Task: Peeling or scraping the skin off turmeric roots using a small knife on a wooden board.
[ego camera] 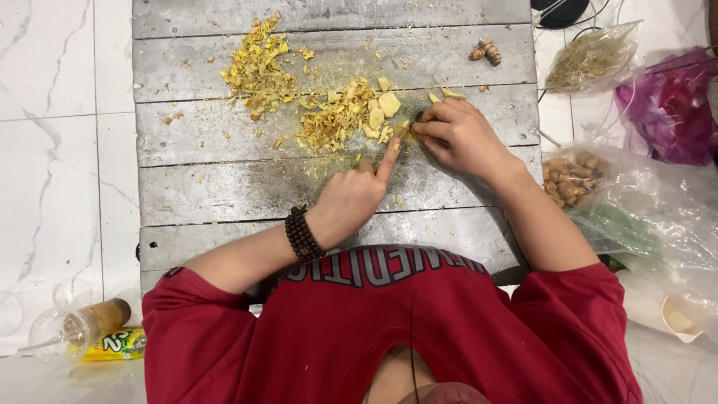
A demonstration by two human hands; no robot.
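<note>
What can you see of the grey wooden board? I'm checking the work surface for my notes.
The grey wooden board is built of wide horizontal planks with dark seams, weathered and scratched. It lies flat on a white marble-patterned floor. Yellow peelings, a pile of cut root pieces and one whole root lie on it. The left hand and right hand work at its middle.

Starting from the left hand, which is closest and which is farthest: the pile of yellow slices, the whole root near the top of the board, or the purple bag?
From the left hand, in the head view:
1. The pile of yellow slices, just above the pointing finger on the grey board.
2. The whole root, up near the board's top right.
3. The purple bag, off the board at far right.
</note>
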